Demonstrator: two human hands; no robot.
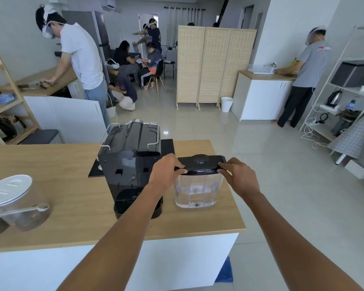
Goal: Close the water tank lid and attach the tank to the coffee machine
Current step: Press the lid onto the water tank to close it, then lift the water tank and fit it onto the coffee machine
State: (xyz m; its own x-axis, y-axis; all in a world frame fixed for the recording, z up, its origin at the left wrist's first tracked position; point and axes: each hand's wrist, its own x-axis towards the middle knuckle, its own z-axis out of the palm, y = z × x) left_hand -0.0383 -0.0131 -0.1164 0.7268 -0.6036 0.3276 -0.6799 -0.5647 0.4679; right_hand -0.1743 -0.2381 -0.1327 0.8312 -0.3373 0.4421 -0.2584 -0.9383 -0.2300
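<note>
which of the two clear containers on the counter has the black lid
The water tank, on the right beside the coffee machine, with both hands on its black lid. The round jar at far left has a white lid.

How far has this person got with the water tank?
The flat black lid already sits on the clear plastic water tank. In hand: left hand and right hand grip its ends. Left: the tank stands beside the black coffee machine, unattached.

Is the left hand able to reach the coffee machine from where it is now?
Probably yes. The left hand grips the lid of the water tank, and the coffee machine stands right beside it on the counter, with nothing between them.
</note>
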